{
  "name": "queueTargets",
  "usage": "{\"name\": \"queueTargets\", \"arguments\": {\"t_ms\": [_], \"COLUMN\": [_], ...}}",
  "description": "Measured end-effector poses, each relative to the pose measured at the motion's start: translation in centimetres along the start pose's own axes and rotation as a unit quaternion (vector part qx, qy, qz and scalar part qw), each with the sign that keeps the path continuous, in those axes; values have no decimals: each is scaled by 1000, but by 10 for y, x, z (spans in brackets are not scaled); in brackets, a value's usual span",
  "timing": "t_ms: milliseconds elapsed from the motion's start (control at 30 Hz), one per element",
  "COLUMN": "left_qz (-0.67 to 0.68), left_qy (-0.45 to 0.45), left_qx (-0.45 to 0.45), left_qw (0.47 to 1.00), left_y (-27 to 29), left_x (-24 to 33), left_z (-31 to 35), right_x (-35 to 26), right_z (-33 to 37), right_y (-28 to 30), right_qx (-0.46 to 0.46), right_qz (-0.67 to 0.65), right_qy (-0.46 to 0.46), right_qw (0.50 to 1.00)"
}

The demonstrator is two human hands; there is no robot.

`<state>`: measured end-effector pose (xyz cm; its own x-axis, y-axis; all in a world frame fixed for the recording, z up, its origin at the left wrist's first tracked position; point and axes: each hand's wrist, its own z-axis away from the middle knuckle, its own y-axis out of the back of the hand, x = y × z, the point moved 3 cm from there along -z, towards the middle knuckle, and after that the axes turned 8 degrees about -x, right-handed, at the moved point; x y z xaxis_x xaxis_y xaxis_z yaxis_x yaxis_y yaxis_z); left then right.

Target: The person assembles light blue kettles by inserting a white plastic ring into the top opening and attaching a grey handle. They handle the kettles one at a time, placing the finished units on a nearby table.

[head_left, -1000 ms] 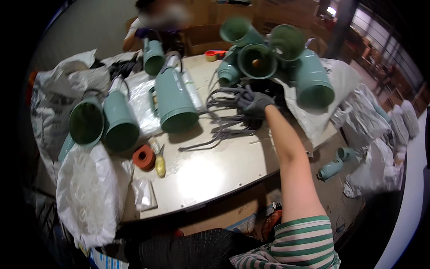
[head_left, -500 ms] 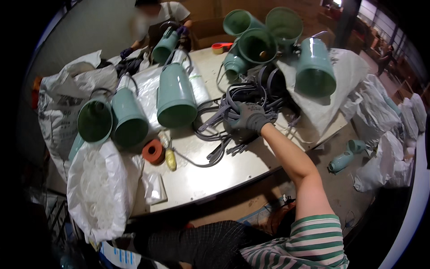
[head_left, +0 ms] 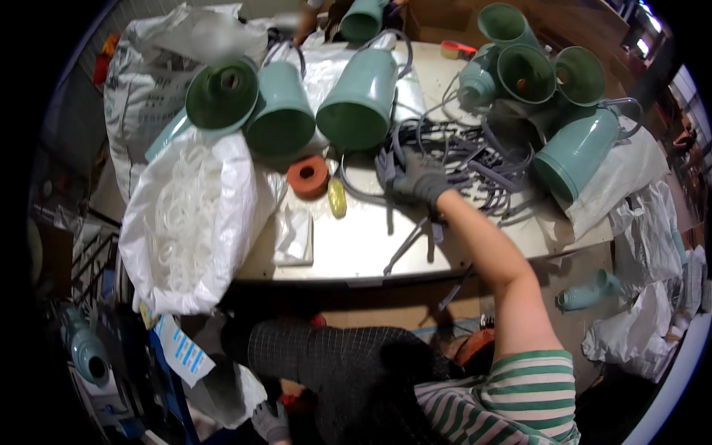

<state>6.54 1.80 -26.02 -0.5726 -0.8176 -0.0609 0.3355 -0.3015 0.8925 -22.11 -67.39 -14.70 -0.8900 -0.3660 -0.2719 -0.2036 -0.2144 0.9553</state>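
My right hand [head_left: 421, 178], in a grey glove, is closed on grey straps [head_left: 389, 167] at the left side of a tangled pile of grey straps and cords [head_left: 482, 159]. Several strap ends hang toward the table's front edge. Low in the picture, my left hand [head_left: 271, 423], also gloved, is beside a white plastic bag [head_left: 251, 389]; its fingers look slightly apart, and I make out nothing in them. Behind the pile and to its left stand green bucket-shaped housings, among them a large one [head_left: 359, 100] with a grey strap looped at its top.
An open white sack [head_left: 245, 182] of clear rings stands at the table's left. Beside it are an orange roll [head_left: 308, 177], a yellow bundle [head_left: 337, 198] and a folded white packet [head_left: 294, 236]. More green housings [head_left: 581, 152] stand right. A person's hand [head_left: 305, 22] shows at the back.
The view has shifted, so the table sits higher. My right hand stays in the straps, and more strap ends hang toward the front edge. My left hand has come into view below.
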Motion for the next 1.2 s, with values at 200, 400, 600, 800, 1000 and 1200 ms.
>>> {"name": "queueTargets", "arguments": {"t_ms": [200, 400, 600, 800, 1000, 1200], "left_qz": [-10, -9, -13, -14, -44, -31], "left_qy": [-13, -40, -6, -29, -44, -101], "left_qx": [72, 118, 49, 65, 121, 160], "left_qw": [997, 992, 999, 997, 991, 981], "left_y": [5, 5, 5, 6, -11, -6], "left_x": [-3, 7, 3, 4, -13, -1], "left_z": [15, 6, 8, 3, 9, 9], "right_x": [-6, 11, 15, 40, 36, 3], "right_z": [-21, 0, 109, 142, 111, 57], "right_y": [1, 29, 59, -1, 90, 175], "right_qx": [-71, -16, 137, 147, 171, 283], "right_qz": [-101, -130, -161, 171, -122, 190], "right_qy": [77, 85, 93, 120, 196, 21], "right_qw": [989, 988, 973, 967, 958, 940]}}
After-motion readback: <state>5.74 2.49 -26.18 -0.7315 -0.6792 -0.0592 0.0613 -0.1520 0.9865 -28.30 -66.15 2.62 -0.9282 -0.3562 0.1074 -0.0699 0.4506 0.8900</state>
